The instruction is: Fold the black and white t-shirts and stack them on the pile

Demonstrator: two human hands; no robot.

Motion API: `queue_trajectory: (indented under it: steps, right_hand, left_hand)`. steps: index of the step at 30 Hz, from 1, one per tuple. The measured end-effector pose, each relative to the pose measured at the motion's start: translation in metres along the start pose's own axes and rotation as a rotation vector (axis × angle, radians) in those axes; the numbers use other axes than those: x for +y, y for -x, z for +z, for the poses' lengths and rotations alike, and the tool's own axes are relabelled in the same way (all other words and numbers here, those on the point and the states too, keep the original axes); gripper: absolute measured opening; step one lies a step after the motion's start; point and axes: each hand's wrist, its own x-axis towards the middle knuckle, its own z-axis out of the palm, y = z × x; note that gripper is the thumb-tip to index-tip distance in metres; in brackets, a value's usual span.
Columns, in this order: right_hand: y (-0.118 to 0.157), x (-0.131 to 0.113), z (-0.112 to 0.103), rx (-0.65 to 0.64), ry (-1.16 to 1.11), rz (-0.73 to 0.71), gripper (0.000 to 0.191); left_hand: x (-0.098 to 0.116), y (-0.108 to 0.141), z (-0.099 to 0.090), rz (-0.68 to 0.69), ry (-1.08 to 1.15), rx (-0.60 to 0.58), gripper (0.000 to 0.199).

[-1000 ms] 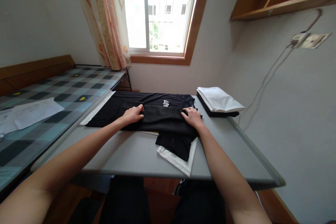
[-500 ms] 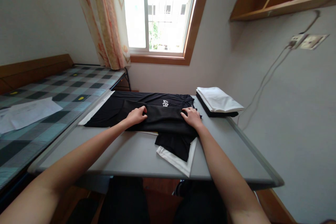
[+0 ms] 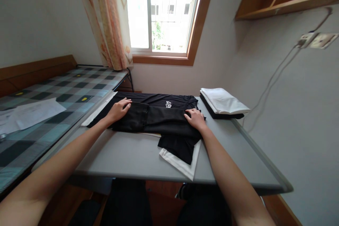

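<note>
The black shirt [image 3: 166, 120] lies partly folded on the grey surface [image 3: 119, 157], white cloth [image 3: 177, 164] showing beneath its sleeve. The left hand [image 3: 118, 110] rests on its left part, fingers extended — the right hand [image 3: 195, 118], fingers loosely spread, rests near its collar end.

on the near side of the left hand [image 3: 119, 110], bare table [image 3: 119, 155] leaves room to pass. beyond the right hand [image 3: 195, 118], rightward, the stack [image 3: 222, 101] stands in the way; nearer and leftward, the sleeve [image 3: 178, 149] does.

Papers [image 3: 35, 112] lie on the checked mattress [image 3: 69, 90], a floral curtain [image 3: 109, 21] hanging beyond.
</note>
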Motion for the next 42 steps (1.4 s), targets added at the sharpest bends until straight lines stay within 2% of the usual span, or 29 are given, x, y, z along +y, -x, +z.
queue_trajectory:
  steps: [4, 8, 11, 14, 16, 20, 23, 25, 27, 30, 32, 34, 37, 42]
  right_hand:
    - [0.000, 0.000, 0.000, 0.003, 0.001, 0.005, 0.038]
    - [0.001, -0.001, 0.000, 0.010, 0.004, 0.010, 0.038]
    - [0.001, -0.001, 0.000, 0.011, 0.005, 0.011, 0.038]
    - [0.001, -0.002, -0.001, 0.010, 0.002, 0.010, 0.037]
    - [0.001, -0.002, -0.001, 0.007, 0.000, 0.010, 0.038]
    - [0.002, -0.002, -0.001, 0.004, -0.007, 0.011, 0.039]
    - [0.002, -0.002, 0.000, 0.009, -0.015, 0.011, 0.038]
    - [0.002, -0.002, 0.000, 0.021, -0.028, 0.008, 0.036]
    - [0.000, -0.001, -0.001, 0.050, -0.069, 0.001, 0.035]
    - [-0.002, 0.005, -0.009, 0.169, -0.172, 0.023, 0.034]
    - [-0.003, 0.010, -0.019, 0.256, -0.212, 0.089, 0.034]
    - [-0.001, 0.016, -0.031, 0.282, -0.200, 0.194, 0.034]
    - [0.003, 0.024, -0.045, 0.200, -0.126, 0.365, 0.032]
    - [0.006, 0.028, -0.052, -0.085, -0.017, 0.507, 0.037]
  left_hand:
    - [-0.003, 0.014, 0.020, 0.032, -0.190, -0.237, 0.065]
    - [0.003, 0.018, 0.030, 0.036, -0.303, -0.324, 0.070]
    - [0.003, 0.016, 0.029, 0.017, -0.300, -0.320, 0.070]
    - [0.003, 0.014, 0.027, -0.084, -0.285, -0.295, 0.072]
    - [0.004, 0.013, 0.027, -0.140, -0.303, -0.319, 0.077]
    - [0.007, 0.011, 0.027, -0.156, -0.366, -0.383, 0.086]
    - [0.016, 0.008, 0.026, -0.184, -0.406, -0.408, 0.083]
    - [0.027, 0.006, 0.027, -0.147, -0.404, -0.400, 0.074]
    - [0.043, 0.003, 0.029, -0.043, -0.358, -0.365, 0.067]
    - [0.068, -0.002, 0.036, 0.088, -0.245, -0.322, 0.066]
    - [0.080, -0.006, 0.043, 0.122, -0.181, -0.316, 0.068]
    - [0.087, -0.008, 0.052, 0.140, -0.135, -0.327, 0.068]
    - [0.089, -0.007, 0.063, 0.132, -0.119, -0.334, 0.066]
    - [0.085, -0.002, 0.069, 0.108, -0.152, -0.275, 0.056]
